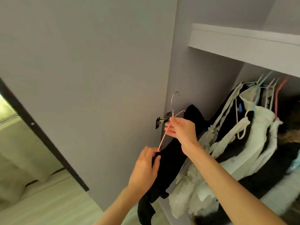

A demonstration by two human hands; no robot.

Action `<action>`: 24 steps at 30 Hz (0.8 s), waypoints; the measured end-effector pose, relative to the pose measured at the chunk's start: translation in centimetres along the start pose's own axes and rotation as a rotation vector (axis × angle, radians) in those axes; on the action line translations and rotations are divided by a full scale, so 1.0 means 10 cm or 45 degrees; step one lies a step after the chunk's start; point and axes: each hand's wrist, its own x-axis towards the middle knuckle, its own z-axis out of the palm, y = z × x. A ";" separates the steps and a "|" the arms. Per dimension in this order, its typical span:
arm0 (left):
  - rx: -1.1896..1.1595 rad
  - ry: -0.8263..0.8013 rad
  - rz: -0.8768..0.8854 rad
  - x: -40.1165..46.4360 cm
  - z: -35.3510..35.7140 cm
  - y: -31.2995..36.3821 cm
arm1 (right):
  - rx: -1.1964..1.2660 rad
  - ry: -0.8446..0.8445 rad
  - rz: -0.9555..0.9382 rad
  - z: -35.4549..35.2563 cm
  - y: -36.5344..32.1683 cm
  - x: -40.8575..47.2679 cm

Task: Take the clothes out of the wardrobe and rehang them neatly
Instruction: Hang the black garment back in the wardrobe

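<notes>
Pink hanger [164,135] is held by the right hand [181,129]; black garment [170,159] is pinched by the left hand [146,168] and may slip off if released.

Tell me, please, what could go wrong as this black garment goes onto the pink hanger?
The left hand pinches the black garment at just one end of the pink hanger, so the fabric might slip off. The right hand holds the hanger tilted, which could leave it lopsided. The bare hook could snag the white clothes.

Two bare forearms, left hand [144,169] and right hand [181,130], no sleeves, rings or watch visible.
</notes>
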 end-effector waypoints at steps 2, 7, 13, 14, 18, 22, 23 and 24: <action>0.056 -0.079 0.005 -0.31 -0.20 -0.07 | 0.021 -0.049 0.084 0.17 0.12 -0.21; 0.176 -0.151 -0.071 -1.09 -0.75 -0.18 | -0.092 -0.060 0.180 0.37 0.55 -0.86; 0.315 -0.010 -0.254 -1.89 -1.39 -0.30 | -0.642 -0.366 0.126 0.43 1.04 -1.64; 0.333 0.011 -0.284 -2.01 -1.49 -0.32 | -0.721 -0.478 0.087 0.46 1.09 -1.77; 0.427 0.088 -0.399 -2.41 -1.85 -0.35 | -0.945 -0.789 -0.109 0.77 1.04 -2.07; 0.546 0.190 -0.537 -2.82 -2.16 -0.48 | -1.007 -1.070 -0.273 1.25 0.89 -2.37; 0.574 0.216 -0.581 -2.93 -2.23 -0.51 | -1.034 -1.129 -0.337 1.37 0.89 -2.46; 0.604 0.249 -0.632 -3.04 -2.30 -0.54 | -1.057 -1.183 -0.404 1.48 0.90 -2.55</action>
